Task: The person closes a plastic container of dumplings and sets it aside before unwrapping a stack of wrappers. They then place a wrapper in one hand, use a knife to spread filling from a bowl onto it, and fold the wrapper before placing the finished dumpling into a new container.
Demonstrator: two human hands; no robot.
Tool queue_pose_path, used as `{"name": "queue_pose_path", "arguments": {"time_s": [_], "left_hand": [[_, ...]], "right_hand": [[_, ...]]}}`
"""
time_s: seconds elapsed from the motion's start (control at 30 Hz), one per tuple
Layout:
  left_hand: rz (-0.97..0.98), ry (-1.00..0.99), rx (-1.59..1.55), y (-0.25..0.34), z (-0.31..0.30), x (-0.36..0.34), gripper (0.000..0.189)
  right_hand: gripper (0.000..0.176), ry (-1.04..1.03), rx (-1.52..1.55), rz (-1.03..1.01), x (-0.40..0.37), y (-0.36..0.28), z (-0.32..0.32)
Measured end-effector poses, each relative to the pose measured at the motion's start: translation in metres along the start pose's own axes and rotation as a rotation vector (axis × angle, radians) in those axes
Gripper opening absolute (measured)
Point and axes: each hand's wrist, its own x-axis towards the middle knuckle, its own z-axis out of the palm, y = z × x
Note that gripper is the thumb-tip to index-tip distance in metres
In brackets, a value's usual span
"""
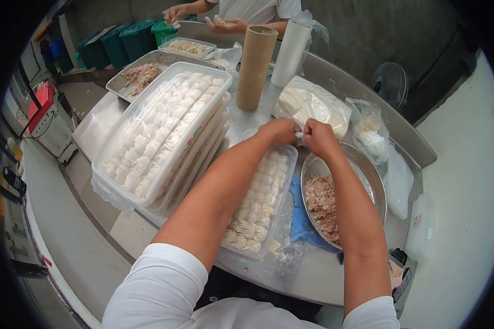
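Both my hands meet above the far end of a clear tray of dumplings (258, 200). My left hand (280, 131) is closed, its fingers curled on a small whitish piece (300, 137) that looks like a dumpling. My right hand (319, 136) pinches the same piece from the other side, near the rim of a steel bowl. That steel bowl (376, 189) holds minced filling (321, 205) and lies under my right forearm. Just beyond my hands is a plastic bag of pale wrappers (313, 104). Much of the piece is hidden by my fingers.
Stacked dumpling trays (164, 134) stand at left. Behind are a cardboard tube (255, 68), a plastic roll (291, 55) and a steel pan (118, 82) with filling. Blue cloth (303, 222) lies by the bowl. Across the table, a co-worker's hands (228, 25) hold something pale.
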Motion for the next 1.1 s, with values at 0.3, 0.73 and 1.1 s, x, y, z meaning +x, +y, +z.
{"name": "queue_pose_path", "arguments": {"time_s": [0.3, 0.73, 1.1], "left_hand": [[-0.189, 0.187, 0.057, 0.041, -0.013, -0.025, 0.028], [-0.316, 0.184, 0.039, 0.036, -0.006, -0.019, 0.027], [-0.201, 0.374, 0.013, 0.037, 0.000, -0.023, 0.014]], "right_hand": [[0.017, 0.107, -0.538, -0.268, -0.003, -0.028, -0.003], [0.018, -0.202, -0.673, -0.118, 0.017, -0.036, 0.002], [0.029, 0.111, -0.308, 0.214, 0.016, -0.008, 0.016]]}}
